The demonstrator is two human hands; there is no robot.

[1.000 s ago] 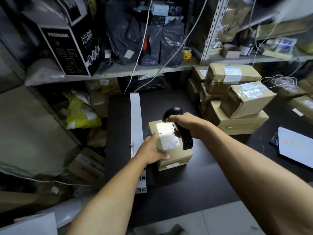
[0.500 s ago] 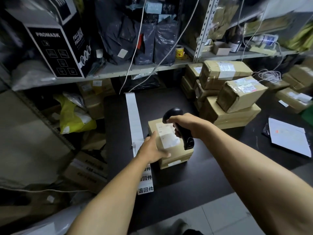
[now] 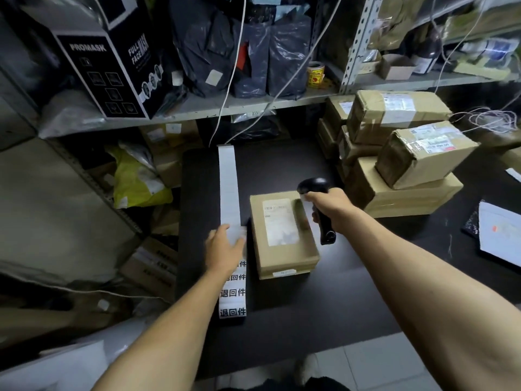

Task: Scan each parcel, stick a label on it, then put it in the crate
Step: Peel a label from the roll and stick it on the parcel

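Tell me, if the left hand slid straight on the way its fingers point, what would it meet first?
Likely only more label strip: the left hand already lies on it, fingers pointing along it toward the shelf. The parcel sits beside that line, though blur hides the exact angle.

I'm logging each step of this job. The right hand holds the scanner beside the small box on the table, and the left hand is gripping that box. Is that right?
Not quite. The head view shows the left hand off the small box, resting on the label strip beside it. The rest stands: the right hand holds the scanner beside the box on the table.
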